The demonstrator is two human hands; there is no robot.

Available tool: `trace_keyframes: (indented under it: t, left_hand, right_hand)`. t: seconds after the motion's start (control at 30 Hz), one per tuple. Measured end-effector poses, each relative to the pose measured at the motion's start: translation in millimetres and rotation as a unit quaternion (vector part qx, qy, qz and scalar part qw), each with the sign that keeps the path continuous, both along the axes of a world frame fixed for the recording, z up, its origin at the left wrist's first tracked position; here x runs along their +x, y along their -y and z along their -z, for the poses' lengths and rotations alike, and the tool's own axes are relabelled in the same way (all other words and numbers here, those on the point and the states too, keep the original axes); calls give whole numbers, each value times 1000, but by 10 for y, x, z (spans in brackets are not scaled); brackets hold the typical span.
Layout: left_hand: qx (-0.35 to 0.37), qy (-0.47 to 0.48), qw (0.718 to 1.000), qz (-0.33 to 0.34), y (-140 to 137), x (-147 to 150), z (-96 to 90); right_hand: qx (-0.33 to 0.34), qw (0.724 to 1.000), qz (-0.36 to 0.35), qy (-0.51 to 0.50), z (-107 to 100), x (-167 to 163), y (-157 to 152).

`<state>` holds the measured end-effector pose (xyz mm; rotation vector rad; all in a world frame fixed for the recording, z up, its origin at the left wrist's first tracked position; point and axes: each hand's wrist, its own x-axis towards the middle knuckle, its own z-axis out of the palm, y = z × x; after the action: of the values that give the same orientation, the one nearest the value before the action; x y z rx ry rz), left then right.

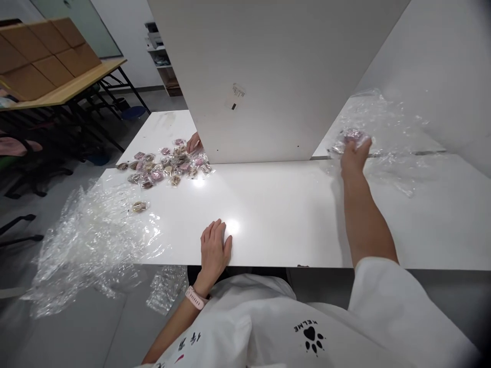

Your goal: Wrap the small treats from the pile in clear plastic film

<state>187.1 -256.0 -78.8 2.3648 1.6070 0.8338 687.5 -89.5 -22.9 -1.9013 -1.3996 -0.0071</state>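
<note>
My right hand [353, 157] reaches to the far right of the white table, its fingers closed on a clear plastic packet [352, 136] with something pinkish inside. Loose clear plastic bags [395, 120] lie around and behind that hand. Near the table's front edge my left hand [213, 249] lies flat on the white table [276, 214], fingers stretched out and holding nothing. Up and to its left spreads a pile of small wrapped packets [157, 175], pink and brown. One brown packet [139, 206] sits apart from the pile, beside a heap of clear plastic bags [99, 230].
A tall white panel [264, 76] stands across the table's middle. Another person's hand [194, 143] shows at its left edge, touching the pile. Some plastic [168, 289] hangs off the front edge. Cardboard boxes [49, 56] stand on a wooden table [90, 82] at far left.
</note>
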Motion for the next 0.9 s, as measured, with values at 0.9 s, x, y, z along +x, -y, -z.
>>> trace_keyframes:
  t: [0.9]
  left_hand:
    - [-7, -3, 1000, -19, -29, 29, 16]
  right_hand:
    - [-73, 993, 90, 3, 675, -895, 1476]
